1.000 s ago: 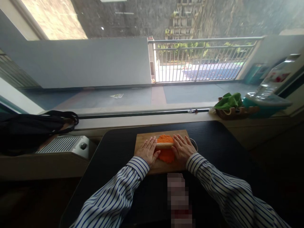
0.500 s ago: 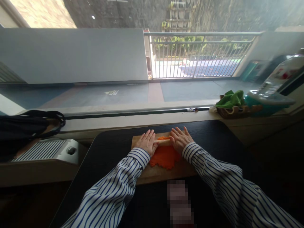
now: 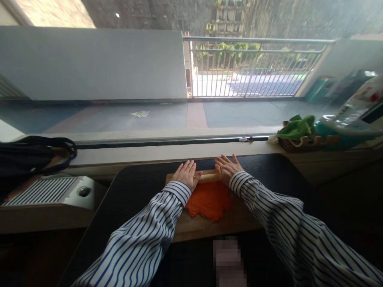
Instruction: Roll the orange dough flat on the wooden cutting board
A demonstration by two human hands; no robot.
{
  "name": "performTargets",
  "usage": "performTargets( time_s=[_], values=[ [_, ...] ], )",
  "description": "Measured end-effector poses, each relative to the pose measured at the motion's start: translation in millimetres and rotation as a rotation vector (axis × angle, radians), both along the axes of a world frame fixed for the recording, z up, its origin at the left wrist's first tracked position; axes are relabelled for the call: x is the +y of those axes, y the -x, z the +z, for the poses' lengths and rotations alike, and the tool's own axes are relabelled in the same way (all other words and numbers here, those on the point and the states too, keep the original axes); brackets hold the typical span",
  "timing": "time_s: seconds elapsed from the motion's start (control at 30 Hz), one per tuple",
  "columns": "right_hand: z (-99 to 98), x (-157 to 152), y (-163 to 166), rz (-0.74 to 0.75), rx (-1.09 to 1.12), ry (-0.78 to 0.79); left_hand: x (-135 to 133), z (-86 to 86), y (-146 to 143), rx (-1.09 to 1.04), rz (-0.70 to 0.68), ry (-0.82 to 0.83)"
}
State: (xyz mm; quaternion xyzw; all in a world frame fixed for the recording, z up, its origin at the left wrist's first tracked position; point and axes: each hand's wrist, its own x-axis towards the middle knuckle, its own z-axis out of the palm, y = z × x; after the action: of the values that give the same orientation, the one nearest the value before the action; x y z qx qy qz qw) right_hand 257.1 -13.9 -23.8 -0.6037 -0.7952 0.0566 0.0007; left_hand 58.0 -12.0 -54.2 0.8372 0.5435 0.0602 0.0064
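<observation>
An orange sheet of dough [image 3: 209,201] with a ragged edge lies on a wooden board [image 3: 191,232]. Across the sheet's far edge rests a pale wooden rolling pin [image 3: 208,177]. My left hand [image 3: 186,174] lies over the pin's left end, palm down, fingers stretched out. Over the right end is my right hand [image 3: 228,168], also flat with its fingers extended and a little spread. Both palms hide the ends of the pin. Neither hand is wrapped round it.
The board sits on a black table [image 3: 143,191] against a window sill [image 3: 155,154]. On the sill at right stand a basket with a green cloth [image 3: 297,128] and a plastic bottle [image 3: 359,103]. At left are a white slatted appliance [image 3: 60,191] and a black bag [image 3: 26,159].
Both hands and the rolling pin have moved away from me over the board, to the dough's far edge. More of the orange sheet shows on the near side. The view has shifted slightly.
</observation>
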Motion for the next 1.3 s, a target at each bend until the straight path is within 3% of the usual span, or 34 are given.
performTargets(
  time_s=[0.6, 1.0, 1.3],
  values=[
    [-0.5, 25, 1, -0.001, 0.030, 0.020, 7, 13.2, -7, 0.008, 0.112, 0.095],
    [-9.1, -24, -10, 0.100, 0.034, -0.023, -54, 16.8, -10, 0.054, 0.070, 0.119],
    [-6.7, -48, -20, 0.112, 0.075, -0.021, -87, 4.1, 16, -0.098, 0.008, -0.092]
  ],
)
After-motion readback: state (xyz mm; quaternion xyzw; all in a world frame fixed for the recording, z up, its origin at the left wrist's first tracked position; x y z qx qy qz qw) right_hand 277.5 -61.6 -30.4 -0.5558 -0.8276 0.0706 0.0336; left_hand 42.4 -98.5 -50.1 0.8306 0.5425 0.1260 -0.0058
